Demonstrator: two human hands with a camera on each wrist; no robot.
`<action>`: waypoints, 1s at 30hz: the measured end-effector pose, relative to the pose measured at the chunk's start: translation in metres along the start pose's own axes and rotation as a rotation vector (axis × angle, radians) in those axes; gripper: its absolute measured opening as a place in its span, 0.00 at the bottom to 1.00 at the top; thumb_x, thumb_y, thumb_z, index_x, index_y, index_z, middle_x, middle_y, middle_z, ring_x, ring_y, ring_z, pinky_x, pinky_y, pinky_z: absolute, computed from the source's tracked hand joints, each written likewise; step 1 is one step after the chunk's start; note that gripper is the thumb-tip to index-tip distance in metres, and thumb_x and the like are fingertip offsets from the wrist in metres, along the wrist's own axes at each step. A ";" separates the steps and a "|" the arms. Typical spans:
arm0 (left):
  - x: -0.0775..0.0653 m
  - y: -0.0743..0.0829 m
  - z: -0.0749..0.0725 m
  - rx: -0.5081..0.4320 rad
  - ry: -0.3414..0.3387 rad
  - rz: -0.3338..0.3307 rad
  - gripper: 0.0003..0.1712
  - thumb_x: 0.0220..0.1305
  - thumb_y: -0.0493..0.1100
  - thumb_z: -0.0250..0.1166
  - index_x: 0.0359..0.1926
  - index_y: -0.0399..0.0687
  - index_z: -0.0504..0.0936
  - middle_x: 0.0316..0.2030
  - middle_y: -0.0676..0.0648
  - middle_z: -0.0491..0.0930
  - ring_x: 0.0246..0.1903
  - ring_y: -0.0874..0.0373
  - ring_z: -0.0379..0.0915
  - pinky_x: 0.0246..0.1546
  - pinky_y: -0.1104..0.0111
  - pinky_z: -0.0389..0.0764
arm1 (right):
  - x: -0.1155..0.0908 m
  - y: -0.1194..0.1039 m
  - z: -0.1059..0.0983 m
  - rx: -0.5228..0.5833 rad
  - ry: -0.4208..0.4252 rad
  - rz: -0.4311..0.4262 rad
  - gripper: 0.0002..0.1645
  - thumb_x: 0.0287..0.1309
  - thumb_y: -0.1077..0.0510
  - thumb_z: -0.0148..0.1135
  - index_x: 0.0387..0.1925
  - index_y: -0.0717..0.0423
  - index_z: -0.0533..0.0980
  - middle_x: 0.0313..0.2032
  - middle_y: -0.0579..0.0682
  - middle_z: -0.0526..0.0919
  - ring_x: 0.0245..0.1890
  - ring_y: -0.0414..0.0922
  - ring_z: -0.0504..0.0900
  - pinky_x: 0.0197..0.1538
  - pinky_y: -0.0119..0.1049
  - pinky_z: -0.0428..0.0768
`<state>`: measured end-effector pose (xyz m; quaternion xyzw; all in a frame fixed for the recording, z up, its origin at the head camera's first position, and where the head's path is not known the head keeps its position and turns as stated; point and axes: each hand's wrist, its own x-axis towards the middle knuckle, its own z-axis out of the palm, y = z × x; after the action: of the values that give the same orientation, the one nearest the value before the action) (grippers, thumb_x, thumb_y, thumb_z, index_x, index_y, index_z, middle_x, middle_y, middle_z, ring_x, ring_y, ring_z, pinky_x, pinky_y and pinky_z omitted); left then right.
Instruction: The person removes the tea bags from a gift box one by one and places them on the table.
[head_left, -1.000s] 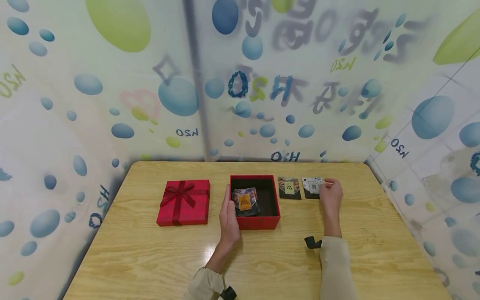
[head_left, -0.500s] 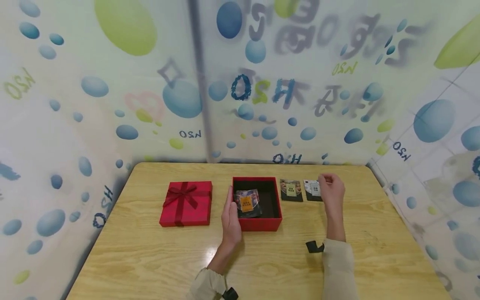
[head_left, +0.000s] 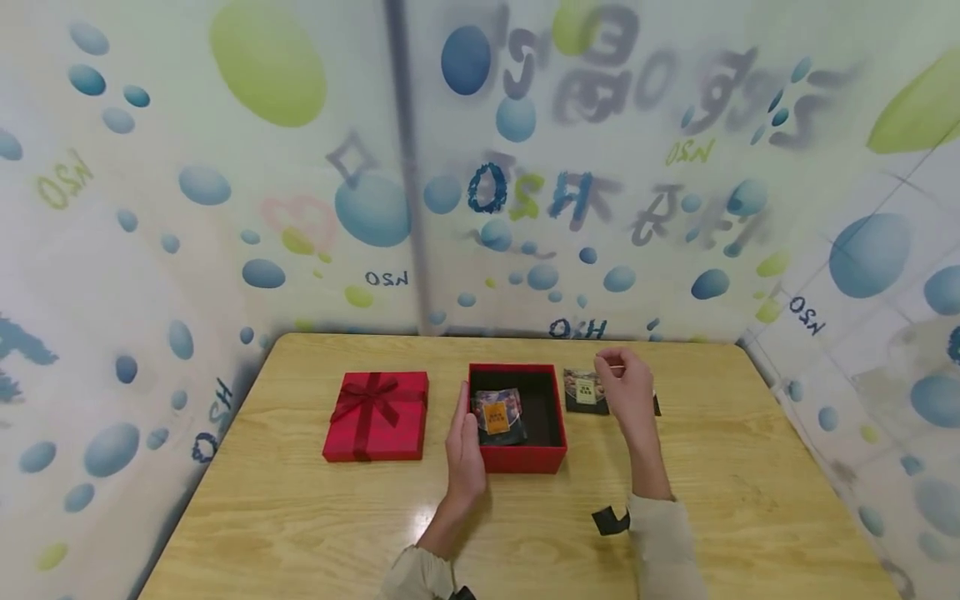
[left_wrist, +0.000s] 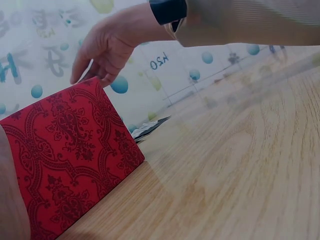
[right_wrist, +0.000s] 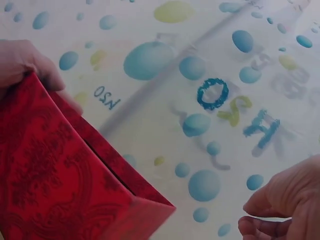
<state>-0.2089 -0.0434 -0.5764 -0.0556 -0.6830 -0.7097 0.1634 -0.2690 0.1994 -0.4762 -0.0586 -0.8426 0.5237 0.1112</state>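
Observation:
My left hand (head_left: 463,457) lies along the left side of an open red gift box (head_left: 522,460), its straight fingers pressed to the wall. In the box, at the left, lies a dark packet with an orange label (head_left: 498,418). Past the box's right side, a packet with a pale green label (head_left: 585,392) lies flat on the table. My right hand (head_left: 630,387) hovers over the right end of that packet, fingers loosely bent and nothing seen between them. It mostly hides a black-and-white packet, whose dark corner (head_left: 657,406) shows.
Left of the box sits its red lid (head_left: 378,417), tied with a dark red ribbon bow. Both stand on a wooden table (head_left: 300,517). A wall sheet (head_left: 450,250) with blue and green spots rises behind the far edge. A black strap (head_left: 611,521) hangs by the right sleeve.
My right hand has come off the black-and-white packet, lifted and moved left over the neighbouring packet. The left hand stays against the box. The head view has tilted slightly up.

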 end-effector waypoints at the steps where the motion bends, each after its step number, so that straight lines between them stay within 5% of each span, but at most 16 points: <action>1: -0.001 0.000 0.000 0.001 0.002 -0.004 0.31 0.85 0.38 0.37 0.83 0.46 0.52 0.82 0.52 0.52 0.81 0.54 0.44 0.75 0.79 0.48 | -0.001 -0.001 0.001 0.004 -0.009 0.000 0.16 0.76 0.56 0.59 0.54 0.65 0.79 0.48 0.63 0.82 0.43 0.51 0.83 0.36 0.28 0.79; 16: 0.000 -0.002 0.000 0.018 0.006 0.052 0.30 0.85 0.38 0.37 0.83 0.41 0.52 0.82 0.47 0.53 0.81 0.50 0.45 0.76 0.78 0.49 | -0.015 -0.021 0.027 0.036 -0.092 -0.064 0.17 0.77 0.54 0.58 0.52 0.64 0.80 0.45 0.60 0.83 0.44 0.55 0.82 0.41 0.29 0.78; 30: 0.000 -0.001 -0.001 0.030 0.002 0.011 0.31 0.85 0.40 0.37 0.83 0.42 0.52 0.82 0.51 0.53 0.81 0.55 0.46 0.76 0.78 0.49 | -0.026 -0.028 0.054 -0.018 -0.293 -0.180 0.14 0.75 0.58 0.61 0.54 0.63 0.80 0.46 0.57 0.84 0.45 0.50 0.81 0.50 0.42 0.82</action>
<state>-0.2095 -0.0441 -0.5774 -0.0564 -0.6931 -0.6985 0.1688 -0.2566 0.1338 -0.4775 0.0932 -0.8562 0.5071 0.0329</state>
